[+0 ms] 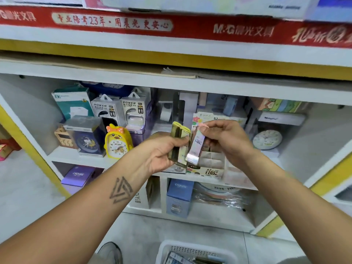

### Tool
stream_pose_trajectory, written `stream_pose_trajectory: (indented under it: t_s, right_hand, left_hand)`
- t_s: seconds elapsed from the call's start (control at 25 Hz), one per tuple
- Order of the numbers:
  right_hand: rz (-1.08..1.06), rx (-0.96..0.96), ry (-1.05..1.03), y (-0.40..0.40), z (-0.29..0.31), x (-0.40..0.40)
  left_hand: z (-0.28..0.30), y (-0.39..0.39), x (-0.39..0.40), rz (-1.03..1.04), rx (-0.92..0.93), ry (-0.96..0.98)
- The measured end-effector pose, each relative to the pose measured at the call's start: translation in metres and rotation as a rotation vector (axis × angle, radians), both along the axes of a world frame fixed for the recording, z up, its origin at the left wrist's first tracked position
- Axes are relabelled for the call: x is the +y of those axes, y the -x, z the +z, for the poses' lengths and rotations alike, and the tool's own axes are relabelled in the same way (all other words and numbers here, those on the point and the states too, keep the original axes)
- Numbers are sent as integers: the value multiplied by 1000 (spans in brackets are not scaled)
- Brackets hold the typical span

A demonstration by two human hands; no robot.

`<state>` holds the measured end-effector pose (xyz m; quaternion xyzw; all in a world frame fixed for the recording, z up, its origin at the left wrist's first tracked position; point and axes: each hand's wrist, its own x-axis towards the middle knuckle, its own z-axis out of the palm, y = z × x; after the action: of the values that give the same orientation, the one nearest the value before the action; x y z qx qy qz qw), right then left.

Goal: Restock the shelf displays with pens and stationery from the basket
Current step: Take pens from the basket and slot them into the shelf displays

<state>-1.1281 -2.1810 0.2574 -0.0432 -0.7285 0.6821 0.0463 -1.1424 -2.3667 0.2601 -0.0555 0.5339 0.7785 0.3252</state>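
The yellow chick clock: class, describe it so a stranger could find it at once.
Look in the white shelf under the red banner, left of the hands. The chick clock stands beside a dark blue clock; it alone is bright yellow with an orange bow.

Yellow chick clock (118, 141) beside power bank boxes (122, 109).

2 power bank boxes (122, 111), 3 clocks (118, 141), 1 basket (190, 250), 2 hands (163, 151).
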Motion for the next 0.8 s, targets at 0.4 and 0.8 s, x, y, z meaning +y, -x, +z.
stream_pose_trajectory:
  t_s: [0.4,0.8]
  right_hand:
    - [-94,387,-815,4,-18,30]
    - [16,450,-1056,19,-40,10]
  left_hand:
    - [-3,8,14,165,-57,86]
    - [-12,12,13,80,-34,151]
